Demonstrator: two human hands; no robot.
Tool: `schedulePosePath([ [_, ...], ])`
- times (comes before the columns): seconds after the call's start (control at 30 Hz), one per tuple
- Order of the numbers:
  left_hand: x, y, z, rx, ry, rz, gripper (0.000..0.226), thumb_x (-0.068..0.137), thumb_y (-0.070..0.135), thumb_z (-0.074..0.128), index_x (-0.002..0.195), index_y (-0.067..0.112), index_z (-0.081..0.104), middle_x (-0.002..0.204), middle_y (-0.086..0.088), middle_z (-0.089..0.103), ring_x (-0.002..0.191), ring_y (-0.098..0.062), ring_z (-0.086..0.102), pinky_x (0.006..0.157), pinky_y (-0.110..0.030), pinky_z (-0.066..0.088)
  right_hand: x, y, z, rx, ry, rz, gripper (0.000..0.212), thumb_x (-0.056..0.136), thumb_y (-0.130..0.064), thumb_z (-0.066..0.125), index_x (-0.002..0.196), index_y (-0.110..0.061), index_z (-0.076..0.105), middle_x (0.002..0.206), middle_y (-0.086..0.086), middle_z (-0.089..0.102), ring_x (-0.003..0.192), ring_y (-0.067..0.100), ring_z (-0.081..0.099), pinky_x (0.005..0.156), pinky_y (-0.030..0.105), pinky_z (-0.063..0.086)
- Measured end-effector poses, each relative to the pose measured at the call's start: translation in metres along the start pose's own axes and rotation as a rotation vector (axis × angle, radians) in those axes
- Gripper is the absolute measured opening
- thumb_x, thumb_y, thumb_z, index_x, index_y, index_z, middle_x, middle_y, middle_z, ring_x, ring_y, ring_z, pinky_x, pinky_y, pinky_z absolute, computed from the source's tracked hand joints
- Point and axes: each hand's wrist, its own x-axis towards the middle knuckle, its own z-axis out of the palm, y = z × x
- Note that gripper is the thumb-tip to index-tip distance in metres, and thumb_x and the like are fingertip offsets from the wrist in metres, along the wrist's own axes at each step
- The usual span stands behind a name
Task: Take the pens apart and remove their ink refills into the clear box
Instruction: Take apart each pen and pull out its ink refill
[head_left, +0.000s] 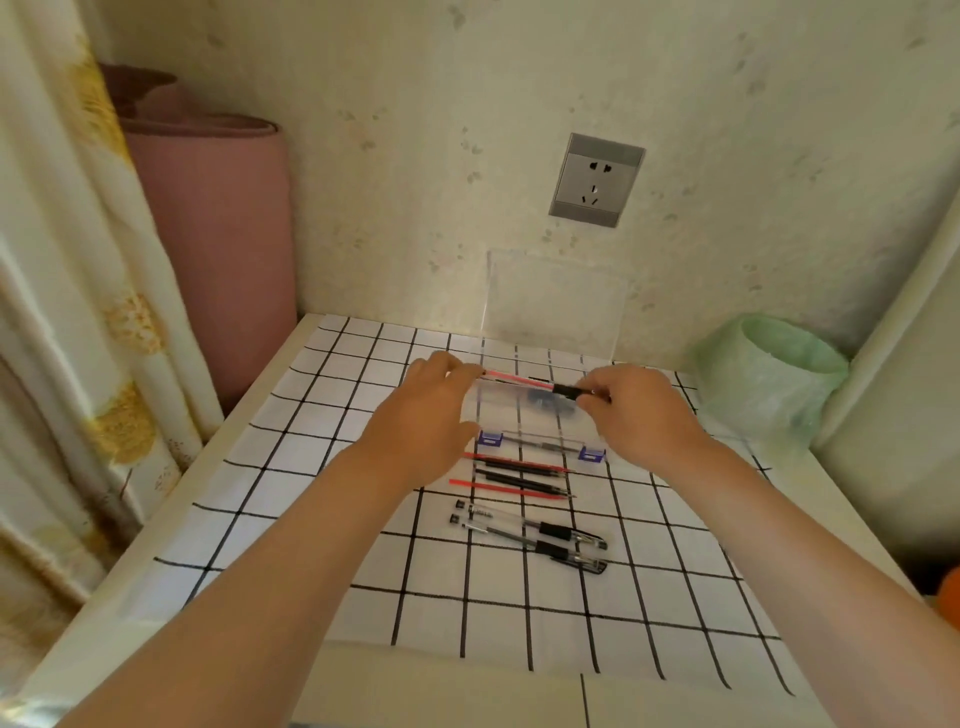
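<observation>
Left hand (426, 410): fingers pinch the red end of a pen (519, 382). Right hand (639, 410): fingers grip its black section. The pen is held level above the open clear box (498, 415), whose lid (556, 301) leans against the wall. Red and black refills (519, 475) lie on the tabletop (363, 519) just before the box, with two whole pens (530, 535) nearer. A green-lined bin (769, 379) stands to the right.

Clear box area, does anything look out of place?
Yes: several red and black refills lie on the tablecloth in front of the clear box, not inside it, where they belong.
</observation>
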Motion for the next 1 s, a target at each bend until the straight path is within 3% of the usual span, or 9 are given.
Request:
schedulePosePath([
  [0.07, -0.002, -0.003, 0.005, 0.005, -0.066, -0.02, 0.063, 0.092, 0.029, 0.062, 0.148, 0.022, 0.034, 0.141, 0.003, 0.035, 0.13, -0.015, 0.032, 0.102, -0.035, 0.044, 0.02, 0.002, 0.0, -0.029, -0.032, 0.034, 0.02, 0.094, -0.024, 0.055, 0.096, -0.026, 0.075, 0.08, -0.002, 0.069, 0.071, 0.019, 0.062, 0.067, 0.034, 0.054],
  [0.13, -0.004, -0.005, 0.009, 0.005, -0.129, -0.034, 0.062, 0.093, 0.031, 0.061, 0.148, 0.021, 0.033, 0.143, 0.003, 0.033, 0.131, -0.016, 0.032, 0.103, -0.036, 0.043, 0.038, 0.003, 0.003, -0.094, -0.068, 0.036, 0.022, 0.094, -0.022, 0.054, 0.092, -0.023, 0.076, 0.075, 0.0, 0.068, 0.068, 0.021, 0.063, 0.063, 0.033, 0.052],
  [0.33, -0.005, -0.004, 0.015, 0.017, -0.186, -0.052, 0.056, 0.096, 0.037, 0.055, 0.146, 0.018, 0.038, 0.148, 0.003, 0.033, 0.132, -0.016, 0.038, 0.105, -0.034, 0.041, 0.072, 0.0, 0.02, -0.211, -0.16, 0.021, 0.026, 0.096, -0.014, 0.052, 0.106, -0.017, 0.075, 0.09, 0.005, 0.069, 0.075, 0.02, 0.061, 0.064, 0.029, 0.048],
  [0.53, -0.005, -0.002, 0.012, 0.051, -0.19, -0.062, 0.06, 0.095, 0.048, 0.051, 0.147, 0.022, 0.038, 0.152, 0.003, 0.03, 0.136, -0.018, 0.035, 0.105, -0.036, 0.039, 0.073, -0.005, 0.031, -0.179, -0.223, -0.028, 0.033, 0.101, -0.018, 0.043, 0.126, -0.021, 0.065, 0.128, 0.002, 0.062, 0.111, 0.022, 0.057, 0.095, 0.031, 0.047],
  [0.67, -0.004, -0.001, 0.012, 0.07, -0.185, -0.063, 0.059, 0.095, 0.049, 0.05, 0.146, 0.022, 0.039, 0.15, 0.003, 0.033, 0.134, -0.018, 0.035, 0.103, -0.036, 0.04, 0.066, -0.003, 0.031, -0.132, -0.255, -0.034, 0.034, 0.102, -0.022, 0.04, 0.126, -0.021, 0.064, 0.125, 0.005, 0.064, 0.108, 0.024, 0.059, 0.096, 0.038, 0.048],
  [0.77, -0.004, 0.0, 0.011, 0.102, -0.168, -0.055, 0.06, 0.095, 0.049, 0.05, 0.147, 0.023, 0.037, 0.15, 0.002, 0.032, 0.136, -0.018, 0.032, 0.104, -0.036, 0.039, 0.056, 0.005, 0.029, -0.09, -0.186, -0.056, 0.033, 0.1, -0.024, 0.046, 0.13, -0.024, 0.061, 0.133, 0.002, 0.058, 0.119, 0.023, 0.054, 0.102, 0.034, 0.043],
  [1.0, -0.005, 0.017, 0.008, 0.054, -0.045, 0.076, 0.043, 0.094, 0.038, 0.055, 0.135, 0.026, 0.051, 0.127, 0.006, 0.048, 0.119, -0.013, 0.041, 0.094, -0.029, 0.044, 0.001, 0.0, 0.018, 0.021, 0.006, -0.269, 0.025, 0.094, -0.017, 0.057, 0.111, -0.028, 0.071, 0.106, -0.009, 0.063, 0.099, 0.009, 0.053, 0.087, 0.027, 0.044],
])
